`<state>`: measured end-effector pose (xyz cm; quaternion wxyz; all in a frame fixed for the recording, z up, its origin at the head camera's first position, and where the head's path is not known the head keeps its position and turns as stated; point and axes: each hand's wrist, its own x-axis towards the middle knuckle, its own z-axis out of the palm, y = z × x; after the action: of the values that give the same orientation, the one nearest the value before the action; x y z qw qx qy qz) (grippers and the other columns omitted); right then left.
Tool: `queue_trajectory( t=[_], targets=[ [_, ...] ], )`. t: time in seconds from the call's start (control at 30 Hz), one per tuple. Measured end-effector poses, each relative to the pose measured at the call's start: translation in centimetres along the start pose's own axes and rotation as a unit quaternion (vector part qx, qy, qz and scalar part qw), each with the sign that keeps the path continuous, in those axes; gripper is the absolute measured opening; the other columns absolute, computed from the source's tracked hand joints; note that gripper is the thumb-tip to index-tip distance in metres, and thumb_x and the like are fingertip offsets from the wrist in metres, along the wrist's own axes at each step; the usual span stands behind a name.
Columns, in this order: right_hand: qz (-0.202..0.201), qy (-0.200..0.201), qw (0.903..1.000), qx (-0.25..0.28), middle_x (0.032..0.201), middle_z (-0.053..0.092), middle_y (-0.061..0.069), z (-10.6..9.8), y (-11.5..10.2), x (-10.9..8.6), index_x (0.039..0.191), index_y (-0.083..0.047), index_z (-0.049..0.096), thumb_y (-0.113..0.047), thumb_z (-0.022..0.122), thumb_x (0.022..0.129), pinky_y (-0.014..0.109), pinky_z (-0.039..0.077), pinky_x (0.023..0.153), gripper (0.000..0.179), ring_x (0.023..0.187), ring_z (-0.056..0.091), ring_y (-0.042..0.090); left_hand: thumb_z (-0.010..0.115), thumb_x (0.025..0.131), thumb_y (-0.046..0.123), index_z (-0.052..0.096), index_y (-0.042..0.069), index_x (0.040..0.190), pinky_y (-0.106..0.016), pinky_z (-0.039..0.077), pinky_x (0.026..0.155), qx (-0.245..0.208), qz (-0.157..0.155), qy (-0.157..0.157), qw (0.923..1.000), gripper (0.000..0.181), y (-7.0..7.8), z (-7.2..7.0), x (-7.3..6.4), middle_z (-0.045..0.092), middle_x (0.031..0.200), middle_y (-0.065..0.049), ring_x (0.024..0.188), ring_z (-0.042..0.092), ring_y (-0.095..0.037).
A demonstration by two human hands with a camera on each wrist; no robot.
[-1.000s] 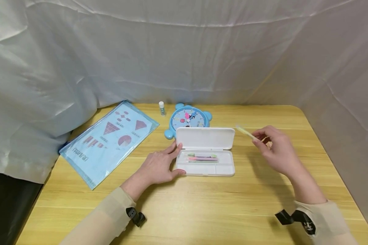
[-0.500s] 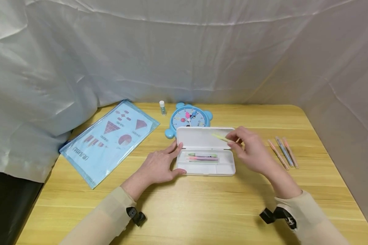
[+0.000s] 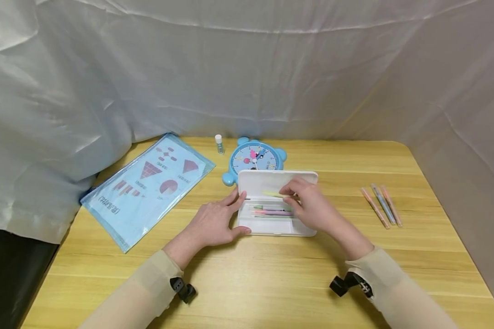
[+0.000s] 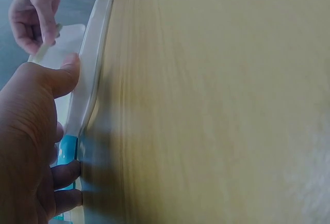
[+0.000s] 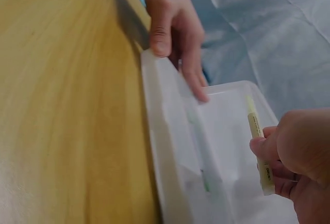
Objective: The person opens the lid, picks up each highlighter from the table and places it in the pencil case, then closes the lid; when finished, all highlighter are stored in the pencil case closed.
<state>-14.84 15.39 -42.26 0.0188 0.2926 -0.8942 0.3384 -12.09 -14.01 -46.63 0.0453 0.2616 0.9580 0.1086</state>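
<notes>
A white pencil case (image 3: pixel 269 226) lies with its lid raised; a few pens (image 3: pixel 273 212) rest in its rear compartment. My left hand (image 3: pixel 214 223) holds the case's left end, thumb at the front corner and fingers by the lid. Over the case's right half, my right hand (image 3: pixel 313 205) pinches a slim yellow marker (image 5: pixel 254 125) between thumb and fingers. The marker points left, in front of the lid and above the pens. The left wrist view shows the left thumb (image 4: pixel 67 77) at the case's rim.
Right of the case lie two orange markers and a blue-grey one (image 3: pixel 383 204). Behind it sits a blue toy clock (image 3: pixel 255 156), partly covered by the lid, with a glue stick (image 3: pixel 219 145) upright beside it. A blue document folder (image 3: pixel 148 194) lies at left; grey curtain (image 3: pixel 247 68) hangs behind.
My right hand has carried the yellow marker leftward from the table's right side to over the case, uncovering the markers lying there. The left hand stays at the case.
</notes>
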Motion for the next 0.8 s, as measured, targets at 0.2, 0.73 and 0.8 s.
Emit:
queue_trajectory(
  t=[0.2,0.73,0.8],
  targets=[
    [0.010,-0.011,0.9995,-0.029,0.105,0.068,0.007,1.5,0.2,0.5,0.107,-0.002,0.075,0.006,0.075,0.094,0.042,0.057,0.089,0.015,0.098,0.065,0.023,0.059,0.093,0.077,0.029,0.018,0.168,-0.038,0.051,0.066,0.000,-0.002,0.001,1.0000,0.100,0.0,0.1,0.1,0.024,0.173,-0.010,0.101,0.071,-0.033],
    [0.005,-0.021,0.9965,-0.081,0.104,0.066,0.005,3.8,0.9,0.4,0.106,-0.002,0.079,0.009,0.076,0.091,0.036,0.055,0.091,0.018,0.101,0.061,0.020,0.059,0.093,0.076,0.029,0.017,0.168,-0.035,0.048,0.062,0.001,-0.003,-0.001,1.0000,0.100,0.0,0.0,0.0,0.023,0.173,-0.010,0.096,0.071,-0.030],
    [0.002,-0.017,0.9960,-0.087,0.102,0.064,0.005,3.9,1.0,0.3,0.106,-0.001,0.079,0.008,0.076,0.091,0.035,0.056,0.090,0.017,0.098,0.060,0.020,0.059,0.093,0.076,0.029,0.017,0.168,-0.035,0.048,0.063,0.001,-0.002,-0.001,1.0000,0.100,0.0,0.0,0.1,0.023,0.173,-0.010,0.097,0.071,-0.031]
  ],
)
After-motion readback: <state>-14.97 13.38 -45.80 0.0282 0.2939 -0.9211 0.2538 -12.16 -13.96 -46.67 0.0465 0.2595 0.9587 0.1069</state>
